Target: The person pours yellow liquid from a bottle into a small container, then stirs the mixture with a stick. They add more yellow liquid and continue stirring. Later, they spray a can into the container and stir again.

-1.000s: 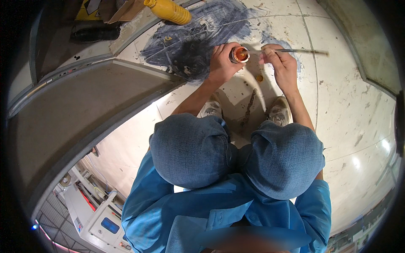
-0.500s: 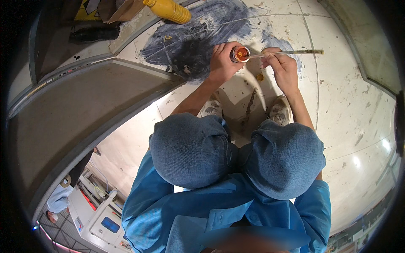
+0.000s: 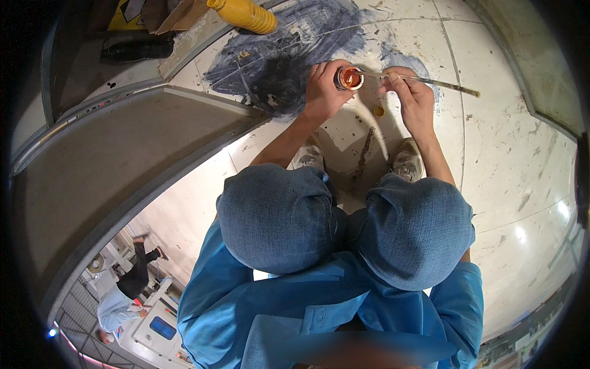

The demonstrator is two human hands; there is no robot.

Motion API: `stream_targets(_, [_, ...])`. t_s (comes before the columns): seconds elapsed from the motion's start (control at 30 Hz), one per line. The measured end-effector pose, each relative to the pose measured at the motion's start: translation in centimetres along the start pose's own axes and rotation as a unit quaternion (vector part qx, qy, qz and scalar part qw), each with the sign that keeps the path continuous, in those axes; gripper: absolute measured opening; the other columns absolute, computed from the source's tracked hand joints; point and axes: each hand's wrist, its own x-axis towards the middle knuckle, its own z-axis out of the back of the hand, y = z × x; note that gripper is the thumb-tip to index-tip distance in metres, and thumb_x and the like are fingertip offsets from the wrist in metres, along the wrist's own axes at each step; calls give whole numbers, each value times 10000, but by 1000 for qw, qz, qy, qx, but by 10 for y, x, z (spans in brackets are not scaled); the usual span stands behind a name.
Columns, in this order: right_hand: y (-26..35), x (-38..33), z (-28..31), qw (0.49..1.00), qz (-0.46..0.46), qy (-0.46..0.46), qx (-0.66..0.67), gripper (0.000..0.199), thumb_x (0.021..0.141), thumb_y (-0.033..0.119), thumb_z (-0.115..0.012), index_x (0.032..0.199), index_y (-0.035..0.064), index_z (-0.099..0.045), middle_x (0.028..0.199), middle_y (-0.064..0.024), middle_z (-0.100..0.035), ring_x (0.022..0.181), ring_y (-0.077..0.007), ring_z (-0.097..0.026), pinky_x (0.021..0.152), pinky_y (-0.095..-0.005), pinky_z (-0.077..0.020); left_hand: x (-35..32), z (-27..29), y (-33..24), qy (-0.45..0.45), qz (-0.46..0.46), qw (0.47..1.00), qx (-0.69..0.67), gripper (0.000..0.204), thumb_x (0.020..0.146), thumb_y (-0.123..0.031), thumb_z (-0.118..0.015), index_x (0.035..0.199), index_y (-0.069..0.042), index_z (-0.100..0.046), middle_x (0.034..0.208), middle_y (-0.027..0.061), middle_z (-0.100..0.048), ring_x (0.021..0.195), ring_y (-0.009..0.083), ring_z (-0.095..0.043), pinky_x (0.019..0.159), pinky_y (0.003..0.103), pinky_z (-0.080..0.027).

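My left hand (image 3: 322,91) is wrapped round a small open jar (image 3: 340,79) with a pale rim, its mouth facing up. Inside it shows an orange-red, glossy content. Between the fingers and thumb of my right hand (image 3: 412,97) is a long thin stick (image 3: 453,87). The stick's left end reaches to the jar's mouth; whether it touches the content I cannot tell. Its darker right end sticks out past my hand over the floor. A small round yellow cap (image 3: 378,112) lies on the floor below and between my hands.
Dark grey smears (image 3: 276,67) cover the pale floor beyond my left hand. A yellow ribbed bottle (image 3: 246,15) lies at the far left. A grey panel (image 3: 123,154) stands along my left. Further off, a person (image 3: 126,295) stands by a white machine (image 3: 153,329).
The stick's outer end has swung a little toward me, and its inner end has shifted at the jar. My left hand stays put. The distant person has moved to the right.
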Motion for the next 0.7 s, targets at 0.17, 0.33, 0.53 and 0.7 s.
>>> stream_targets(0.17, [2, -3, 1, 1000, -18, 11, -5, 285, 1103, 137, -597, 1052, -102, -745, 1082, -91, -756, 844, -163, -743, 777, -287, -550, 0, 0, -1, 6, 2, 1000, 12, 666, 648, -150, -954, 1252, -106, -676, 1148, 97, -717, 1092, 342, -638, 986, 461, -472])
stream_targets(0.33, [1, -2, 2, 999, -29, 33, 1, 279, 1103, 144, -602, 1077, -96, -742, 1098, -96, -753, 847, -162, -745, 774, -288, -554, -1, -1, -1, 13, 10, 1000, 15, 665, 655, -155, -961, 1253, -108, -675, 1157, 96, -713, 1099, 342, -633, 987, 461, -477])
stream_targets(0.53, [-3, -4, 2, 999, -33, 26, -2, 279, 1100, 143, -606, 1097, -99, -745, 1105, -102, -755, 855, -181, -753, 802, -299, -575, -1, -2, -2, 9, 13, 1000, 12, 655, 667, -151, -962, 1255, -113, -676, 1170, 90, -708, 1103, 338, -632, 988, 456, -479])
stream_targets(0.7, [-4, -6, 3, 997, -68, 23, 21, 283, 1101, 147, -606, 1094, -98, -748, 1119, -109, -760, 852, -179, -753, 795, -303, -576, -2, -2, -3, 16, 18, 1000, 17, 658, 671, -155, -964, 1259, -112, -674, 1182, 90, -705, 1112, 338, -631, 993, 458, -479])
